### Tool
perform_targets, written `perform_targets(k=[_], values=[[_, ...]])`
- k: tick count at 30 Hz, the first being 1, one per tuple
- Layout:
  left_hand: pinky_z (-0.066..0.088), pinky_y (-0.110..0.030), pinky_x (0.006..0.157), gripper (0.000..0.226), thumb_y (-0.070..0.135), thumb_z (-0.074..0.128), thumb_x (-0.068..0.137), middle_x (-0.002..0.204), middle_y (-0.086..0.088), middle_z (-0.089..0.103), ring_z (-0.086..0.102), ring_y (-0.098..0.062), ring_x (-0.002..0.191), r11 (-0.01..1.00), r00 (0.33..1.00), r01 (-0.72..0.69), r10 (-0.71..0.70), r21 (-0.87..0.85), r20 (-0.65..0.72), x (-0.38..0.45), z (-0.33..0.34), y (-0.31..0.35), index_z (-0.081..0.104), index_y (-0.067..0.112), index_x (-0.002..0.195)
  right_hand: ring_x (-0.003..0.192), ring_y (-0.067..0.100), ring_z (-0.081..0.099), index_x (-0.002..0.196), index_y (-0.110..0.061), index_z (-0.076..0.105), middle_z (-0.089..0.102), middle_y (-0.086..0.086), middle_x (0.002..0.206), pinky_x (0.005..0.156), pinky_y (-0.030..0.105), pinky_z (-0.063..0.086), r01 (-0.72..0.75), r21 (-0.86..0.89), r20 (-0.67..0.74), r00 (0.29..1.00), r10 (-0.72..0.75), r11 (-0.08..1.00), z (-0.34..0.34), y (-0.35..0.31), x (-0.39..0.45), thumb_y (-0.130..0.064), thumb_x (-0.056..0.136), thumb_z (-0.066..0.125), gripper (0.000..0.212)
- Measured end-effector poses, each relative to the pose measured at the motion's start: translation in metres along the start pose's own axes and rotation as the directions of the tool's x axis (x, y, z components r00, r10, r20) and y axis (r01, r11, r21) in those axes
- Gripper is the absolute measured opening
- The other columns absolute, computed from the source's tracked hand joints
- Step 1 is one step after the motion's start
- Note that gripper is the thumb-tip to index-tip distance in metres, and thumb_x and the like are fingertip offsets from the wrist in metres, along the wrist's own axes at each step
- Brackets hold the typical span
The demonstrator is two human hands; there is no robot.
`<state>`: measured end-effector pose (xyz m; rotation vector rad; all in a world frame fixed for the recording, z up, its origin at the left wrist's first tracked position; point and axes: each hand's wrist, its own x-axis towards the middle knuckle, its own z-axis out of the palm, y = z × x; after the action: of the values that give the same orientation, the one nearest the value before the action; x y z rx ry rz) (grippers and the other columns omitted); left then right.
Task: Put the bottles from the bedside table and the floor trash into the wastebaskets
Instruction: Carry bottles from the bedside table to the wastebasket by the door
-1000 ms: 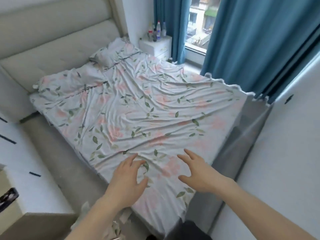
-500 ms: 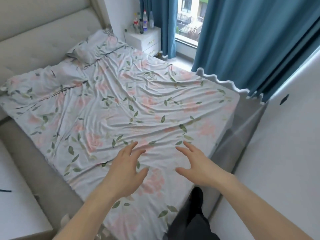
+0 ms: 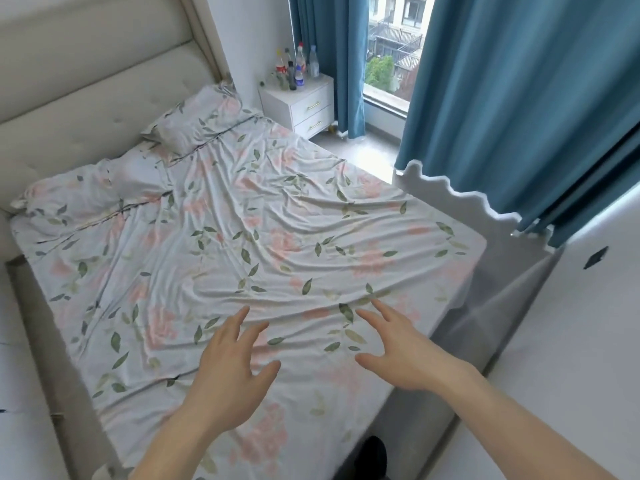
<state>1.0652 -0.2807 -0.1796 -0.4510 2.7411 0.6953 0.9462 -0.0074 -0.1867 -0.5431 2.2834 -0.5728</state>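
Observation:
Several plastic bottles (image 3: 297, 69) stand in a cluster on the white bedside table (image 3: 311, 105) at the far side of the bed, beside the window. My left hand (image 3: 232, 365) and my right hand (image 3: 398, 348) hover over the near end of the bed with fingers spread, holding nothing. Both hands are far from the bottles. No wastebasket and no floor trash are in view.
A bed (image 3: 242, 254) with a floral sheet and a pillow (image 3: 194, 123) fills the middle. Blue curtains (image 3: 519, 98) hang at the right, with a strip of floor (image 3: 363, 154) below the window. A white wall (image 3: 571, 358) runs along the right side.
The view has shifted along the bed's foot, so the bedside table and bottles now appear larger and closer. Both hands stay spread and empty over the sheet.

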Motion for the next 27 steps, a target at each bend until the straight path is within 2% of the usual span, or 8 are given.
perform_targets(k=[7,14,21,27], values=[[0.015,-0.041,0.126,0.064,0.06,0.054,0.096,0.167,0.02,-0.005,-0.001,-0.012,0.156,0.991,0.991,-0.131,0.132,0.016,-0.034,0.039,-0.002,0.052,0.029,0.044,0.153,0.157,0.013,0.001,0.161,-0.042,0.012,-0.011,-0.019,0.168,0.127,0.04,0.018,-0.021,0.016,-0.096,0.995,0.023,1.0,-0.04,0.025,-0.007,-0.056,0.094,0.058,0.082],[0.013,-0.04,0.127,0.064,0.06,0.053,0.095,0.169,0.014,-0.002,0.002,-0.016,0.156,0.949,0.953,-0.303,0.303,0.088,0.006,0.086,-0.008,0.1,0.031,0.042,0.153,0.157,0.013,0.003,0.159,-0.045,0.013,-0.009,-0.022,0.168,0.127,0.041,0.019,-0.103,0.057,-0.208,0.972,0.112,0.993,-0.08,0.063,-0.028,-0.056,0.093,0.061,0.083],[0.011,-0.039,0.127,0.064,0.059,0.053,0.096,0.168,0.014,-0.001,0.001,-0.015,0.156,0.964,0.968,-0.251,0.252,0.091,-0.003,0.165,-0.01,0.164,0.028,0.045,0.153,0.157,0.01,-0.002,0.159,-0.046,0.014,-0.01,-0.024,0.167,0.127,0.038,0.018,-0.062,0.053,-0.212,0.975,0.072,0.997,-0.16,0.111,0.025,-0.056,0.093,0.061,0.081],[0.012,-0.039,0.126,0.066,0.06,0.054,0.095,0.168,0.014,0.001,0.004,-0.015,0.155,0.985,0.986,-0.169,0.169,0.02,0.003,0.26,0.015,0.255,0.029,0.043,0.153,0.157,0.008,0.002,0.159,-0.046,0.015,-0.009,-0.026,0.166,0.126,0.036,0.02,-0.028,0.007,-0.156,0.987,0.029,1.0,-0.251,0.187,0.083,-0.057,0.092,0.059,0.08]])
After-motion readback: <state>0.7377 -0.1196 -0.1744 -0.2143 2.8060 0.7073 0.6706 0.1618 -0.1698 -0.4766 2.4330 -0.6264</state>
